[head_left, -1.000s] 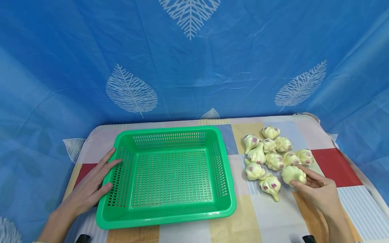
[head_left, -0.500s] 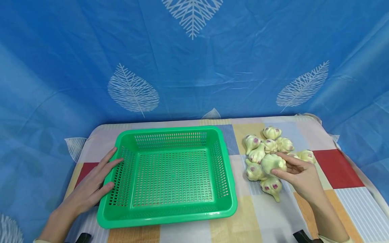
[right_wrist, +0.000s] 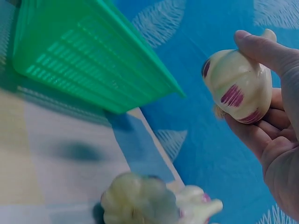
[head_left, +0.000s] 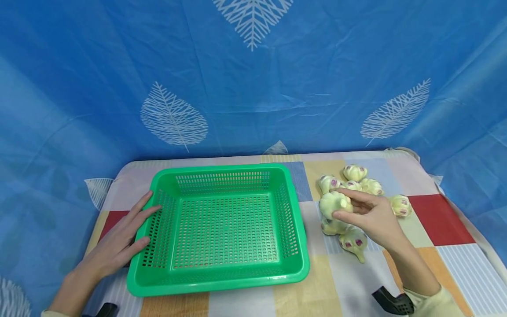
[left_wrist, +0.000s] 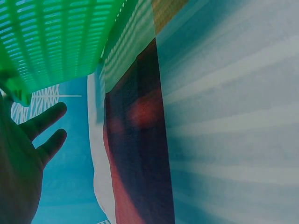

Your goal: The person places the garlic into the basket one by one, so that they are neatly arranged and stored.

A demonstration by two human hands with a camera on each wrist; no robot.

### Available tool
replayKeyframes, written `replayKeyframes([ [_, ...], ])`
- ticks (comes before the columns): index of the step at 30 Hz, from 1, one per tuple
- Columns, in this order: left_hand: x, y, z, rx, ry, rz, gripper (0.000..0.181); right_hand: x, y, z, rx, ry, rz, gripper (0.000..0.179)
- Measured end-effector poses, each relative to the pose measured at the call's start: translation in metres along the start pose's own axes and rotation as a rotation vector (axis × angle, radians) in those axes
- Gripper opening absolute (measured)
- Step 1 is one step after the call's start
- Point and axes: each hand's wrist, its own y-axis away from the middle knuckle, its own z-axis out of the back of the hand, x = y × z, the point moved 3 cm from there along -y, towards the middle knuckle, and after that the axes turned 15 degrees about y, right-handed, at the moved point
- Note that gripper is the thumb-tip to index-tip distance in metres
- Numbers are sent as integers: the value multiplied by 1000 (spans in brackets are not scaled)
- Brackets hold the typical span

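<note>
Garlic bulb [head_left: 332,206] sits in your right hand [head_left: 374,219], pinched between thumb and fingers, above the left part of the loose bulbs [head_left: 354,241] on the table [head_left: 328,290]. The green basket [head_left: 225,288] stands to the left; your left hand [head_left: 118,244] rests extended fingers over its left rim. The bulb looks smooth — a slackening pinch could drop it and scatter the others — and, carried low leftward, it could knock the basket's right rim, which so light a touch may not steady.

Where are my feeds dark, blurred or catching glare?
Head: bright, with a glint on the basket's near rim; left wrist: left hand in deep shade; right wrist: held garlic fairly clear, lower bulbs soft, blurry shadow on the cloth.
</note>
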Motion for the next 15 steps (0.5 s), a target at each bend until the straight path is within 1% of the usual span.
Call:
replayKeyframes([
  [4,1,0,0,1,11,17,72,12,-10,-8,40,23,37,54],
  [9,2,0,1,4,23,20,72,30,-23,-20,95,-25,131,49],
  [10,2,0,1,4,28,28,73,34,-25,-22,105,-30,143,49],
  [15,2,0,1,7,28,29,73,51,-35,-32,168,-60,161,50],
])
